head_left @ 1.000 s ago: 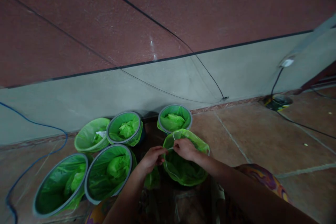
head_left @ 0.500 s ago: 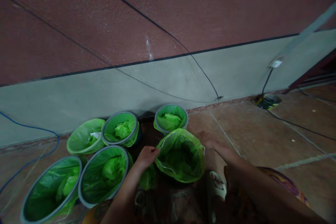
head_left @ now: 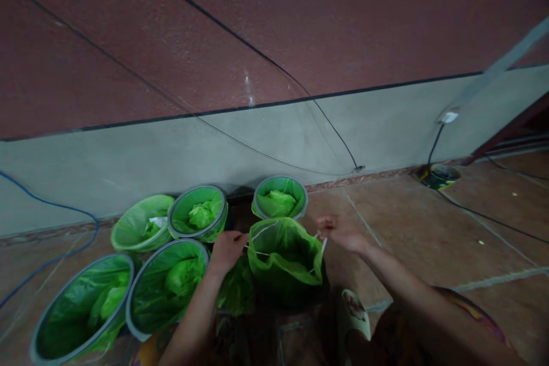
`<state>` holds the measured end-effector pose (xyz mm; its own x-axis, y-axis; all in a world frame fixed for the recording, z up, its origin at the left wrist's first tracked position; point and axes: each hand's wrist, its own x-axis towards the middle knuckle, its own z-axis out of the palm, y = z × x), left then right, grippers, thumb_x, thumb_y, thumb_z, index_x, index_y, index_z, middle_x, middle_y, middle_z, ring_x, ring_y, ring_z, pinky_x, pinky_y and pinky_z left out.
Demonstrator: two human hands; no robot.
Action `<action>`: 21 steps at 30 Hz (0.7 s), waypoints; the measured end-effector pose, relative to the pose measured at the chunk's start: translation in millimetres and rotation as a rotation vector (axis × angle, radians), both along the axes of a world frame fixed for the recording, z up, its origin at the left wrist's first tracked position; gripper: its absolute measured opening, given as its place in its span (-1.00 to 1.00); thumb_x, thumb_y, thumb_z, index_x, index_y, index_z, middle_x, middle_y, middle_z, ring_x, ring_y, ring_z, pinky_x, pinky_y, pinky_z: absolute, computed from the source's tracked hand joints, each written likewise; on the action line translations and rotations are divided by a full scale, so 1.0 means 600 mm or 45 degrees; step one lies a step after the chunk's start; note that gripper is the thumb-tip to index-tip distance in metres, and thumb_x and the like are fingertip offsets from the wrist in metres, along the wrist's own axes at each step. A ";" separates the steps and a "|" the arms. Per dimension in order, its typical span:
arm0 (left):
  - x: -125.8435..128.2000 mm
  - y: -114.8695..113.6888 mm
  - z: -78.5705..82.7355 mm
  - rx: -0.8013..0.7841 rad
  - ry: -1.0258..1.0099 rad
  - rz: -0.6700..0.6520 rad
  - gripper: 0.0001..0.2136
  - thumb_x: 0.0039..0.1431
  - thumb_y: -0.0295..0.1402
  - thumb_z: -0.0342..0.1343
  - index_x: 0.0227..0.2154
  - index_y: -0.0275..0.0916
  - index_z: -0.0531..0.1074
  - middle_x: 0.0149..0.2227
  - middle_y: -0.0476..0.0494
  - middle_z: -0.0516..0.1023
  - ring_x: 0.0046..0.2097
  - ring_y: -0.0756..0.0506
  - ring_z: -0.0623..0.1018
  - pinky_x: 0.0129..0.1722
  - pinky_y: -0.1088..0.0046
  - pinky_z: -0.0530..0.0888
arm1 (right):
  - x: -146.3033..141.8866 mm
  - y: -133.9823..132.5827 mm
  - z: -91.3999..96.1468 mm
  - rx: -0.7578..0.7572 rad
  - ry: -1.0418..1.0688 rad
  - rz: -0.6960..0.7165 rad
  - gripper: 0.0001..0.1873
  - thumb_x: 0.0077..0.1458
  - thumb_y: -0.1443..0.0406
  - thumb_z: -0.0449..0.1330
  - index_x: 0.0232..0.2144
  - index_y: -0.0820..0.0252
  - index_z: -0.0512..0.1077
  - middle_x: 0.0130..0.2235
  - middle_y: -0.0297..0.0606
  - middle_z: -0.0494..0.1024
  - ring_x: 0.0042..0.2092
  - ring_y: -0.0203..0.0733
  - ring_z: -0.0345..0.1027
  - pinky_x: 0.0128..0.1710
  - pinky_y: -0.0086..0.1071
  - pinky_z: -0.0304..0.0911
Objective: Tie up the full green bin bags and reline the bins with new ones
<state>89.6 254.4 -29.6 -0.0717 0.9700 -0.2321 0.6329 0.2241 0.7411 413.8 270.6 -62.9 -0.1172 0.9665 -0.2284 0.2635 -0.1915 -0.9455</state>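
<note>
A green drawstring trash bag stands in a dark bin between my feet, its mouth slack and partly drawn in. At its left side, my left hand is closed in a pinch on the white drawstring. On the opposite side, my right hand pinches the drawstring too, pulled a little away from the rim. Another green bag lies low beside my left forearm, partly hidden by it.
Several bins lined with green bags stand at the left, among them a large grey-rimmed bin. Another lined bin is by the wall. A blue cable lies left; a black cord and a small container are right. My slipper is near the bin.
The bag's mouth has gone from wide and round to narrower and sagging. Both hands have moved outward, the left one leftward, and white drawstring now shows at each side.
</note>
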 end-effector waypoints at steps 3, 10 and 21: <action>0.015 -0.007 0.043 0.248 -0.396 0.041 -0.70 0.04 -0.10 0.14 -0.49 -0.26 0.54 -0.65 0.02 0.43 -0.59 0.03 0.32 -0.50 0.50 0.24 | -0.027 -0.014 0.087 -0.014 0.468 0.108 -0.60 -0.04 0.20 0.28 -0.10 0.13 0.46 -0.29 -0.27 0.55 -0.24 -0.22 0.45 -0.15 -0.29 0.34; 0.091 -0.012 0.075 0.326 -0.874 -0.160 -0.70 0.03 -0.14 0.20 -0.32 -0.29 0.53 -0.48 -0.04 0.50 -0.54 0.07 0.32 -0.48 0.51 0.28 | -0.102 -0.017 0.131 0.030 0.643 0.321 -0.54 -0.02 0.21 0.30 -0.02 0.06 0.40 -0.33 -0.36 0.49 -0.37 -0.34 0.33 -0.35 -0.44 0.28; 0.107 0.009 0.028 0.389 -0.605 0.027 -0.69 0.20 -0.22 -0.03 -0.05 -0.24 0.33 -0.33 -0.07 0.52 -0.45 0.02 0.42 -0.40 0.49 0.38 | -0.152 -0.008 0.084 0.050 0.223 0.364 -0.64 0.12 0.05 0.13 -0.49 0.23 0.40 -0.58 -0.44 0.31 -0.58 -0.44 0.03 -0.59 -0.51 -0.06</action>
<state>153.8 259.8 -12.8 -0.0481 0.9977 0.0475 0.2114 -0.0363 0.9767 322.6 266.0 -12.8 -0.4188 0.8966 -0.1439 0.1344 -0.0955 -0.9863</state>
